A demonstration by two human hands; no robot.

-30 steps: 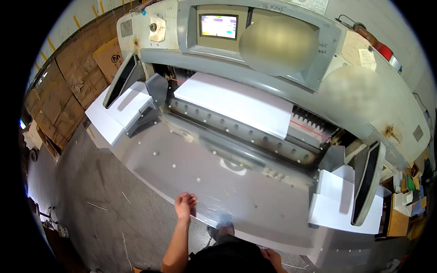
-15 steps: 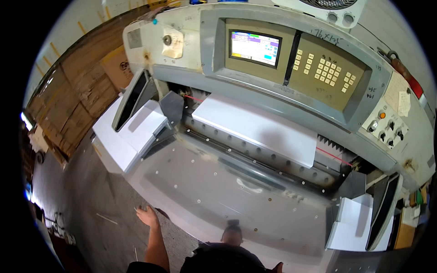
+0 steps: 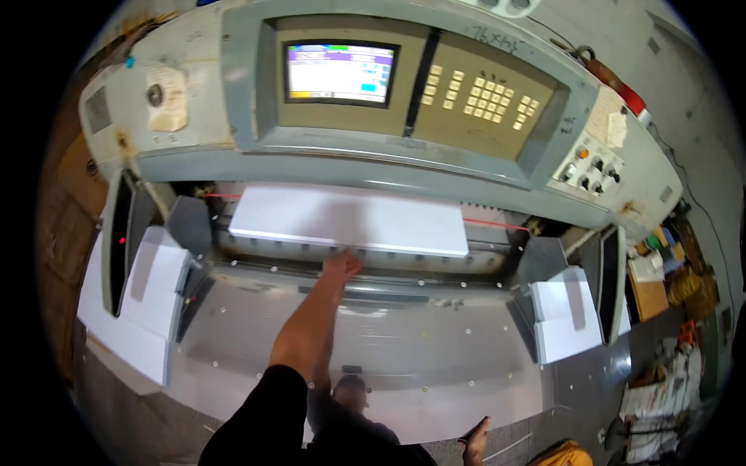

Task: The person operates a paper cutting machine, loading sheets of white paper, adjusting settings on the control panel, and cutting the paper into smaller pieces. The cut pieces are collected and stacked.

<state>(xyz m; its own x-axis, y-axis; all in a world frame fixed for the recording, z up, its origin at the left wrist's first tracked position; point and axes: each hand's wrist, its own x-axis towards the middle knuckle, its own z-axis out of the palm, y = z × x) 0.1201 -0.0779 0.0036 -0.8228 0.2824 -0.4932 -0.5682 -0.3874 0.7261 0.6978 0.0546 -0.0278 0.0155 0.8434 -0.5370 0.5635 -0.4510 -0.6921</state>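
A long stack of white paper (image 3: 404, 221) lies in the opening of a grey paper cutter, beneath its control panel. My left hand (image 3: 342, 266) reaches over the metal table (image 3: 396, 334) to the stack's front edge. Its fingers are curled in, with nothing visible in them; whether they touch the paper I cannot tell. My right hand (image 3: 475, 446) is low beside the table's front edge, next to a dark patch there. One finger stretches upward; the rest of the hand is partly hidden. A thin red light line shows at both ends of the stack.
White paper stacks lie on the left side table (image 3: 128, 322) and the right side table (image 3: 575, 346). Upright dark guards (image 3: 119, 241) flank the opening. Above are a lit screen (image 3: 342, 74), a keypad (image 3: 488, 97) and knobs (image 3: 594, 175). A yellow item (image 3: 563, 453) lies at lower right.
My left hand has moved from beside the table's left front edge up to the front of the paper stack. The view has turned rightward, and more of my right hand shows.
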